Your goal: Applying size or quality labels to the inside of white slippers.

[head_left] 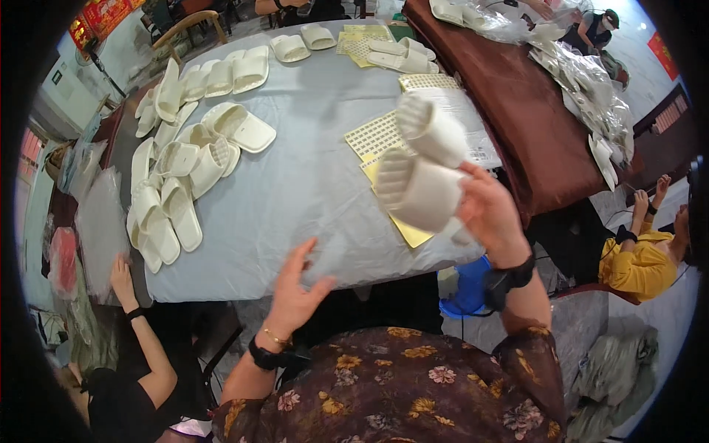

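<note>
— Nearest the desk's [310, 184] front edge?
— Left hand [295, 292], open, fingers spread, empty.
— Farther, right?
— Right hand [491, 214] gripping pair of white foam slippers [421, 166], lifted above desk's right edge, long axes pointing up-left.

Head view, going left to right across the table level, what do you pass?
Clear plastic bags → pile of white slippers → left hand → pair of slippers held in the right hand → brown table → person in yellow.
</note>
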`<state>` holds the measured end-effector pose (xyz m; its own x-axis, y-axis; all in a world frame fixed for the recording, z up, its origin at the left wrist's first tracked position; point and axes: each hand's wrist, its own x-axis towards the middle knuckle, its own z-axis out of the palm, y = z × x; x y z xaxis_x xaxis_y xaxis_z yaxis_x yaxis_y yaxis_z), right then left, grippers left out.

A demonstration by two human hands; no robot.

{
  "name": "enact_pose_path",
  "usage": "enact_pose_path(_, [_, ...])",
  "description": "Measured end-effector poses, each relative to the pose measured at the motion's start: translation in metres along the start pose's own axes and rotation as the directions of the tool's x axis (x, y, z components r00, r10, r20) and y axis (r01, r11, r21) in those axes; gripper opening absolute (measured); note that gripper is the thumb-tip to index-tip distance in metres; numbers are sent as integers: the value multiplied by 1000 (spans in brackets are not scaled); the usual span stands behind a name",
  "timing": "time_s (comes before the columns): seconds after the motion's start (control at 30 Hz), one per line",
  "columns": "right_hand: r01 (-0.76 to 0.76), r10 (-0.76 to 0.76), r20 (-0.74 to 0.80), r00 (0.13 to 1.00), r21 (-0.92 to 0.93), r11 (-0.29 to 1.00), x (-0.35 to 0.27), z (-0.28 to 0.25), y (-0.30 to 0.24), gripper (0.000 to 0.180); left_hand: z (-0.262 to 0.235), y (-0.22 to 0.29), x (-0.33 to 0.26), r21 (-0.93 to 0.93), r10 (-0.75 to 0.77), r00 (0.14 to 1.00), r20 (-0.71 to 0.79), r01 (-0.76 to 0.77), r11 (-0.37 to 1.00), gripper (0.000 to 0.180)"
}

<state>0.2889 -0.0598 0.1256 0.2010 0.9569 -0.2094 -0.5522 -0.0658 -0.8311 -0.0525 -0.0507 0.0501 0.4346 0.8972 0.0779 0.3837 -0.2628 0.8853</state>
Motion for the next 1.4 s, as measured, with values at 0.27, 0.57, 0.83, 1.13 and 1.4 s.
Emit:
enact_pose_path(0.27, [-205, 227, 218, 949, -120, 971, 4, 93, 96, 56, -10, -15, 21, -688, -442, 893, -89, 266, 675, 77])
enact_pose_path(0.57, [235, -173, 190, 967, -924, 301, 40, 27, 133, 46, -13, -78, 11, -115, -125, 923, -365, 89, 989, 63])
enact_pose_path(0.83, [276, -94, 273, 957, -961, 24, 31, 36, 145, 60, 14, -51, 23, 451, 220, 886, -408, -14, 892, 63])
enact_pose_path(1.13, [316, -60, 318, 946, -948, -30, 30, 34, 145, 57, 42, -43, 66, 550, 436, 880, 190, -463, 695, 54])
enact_pose_path(1.4, [347, 24, 348, 937, -937, 36, 38, 26, 132, 39, 35, -50, 66, 566, 339, 910, 239, -414, 713, 55])
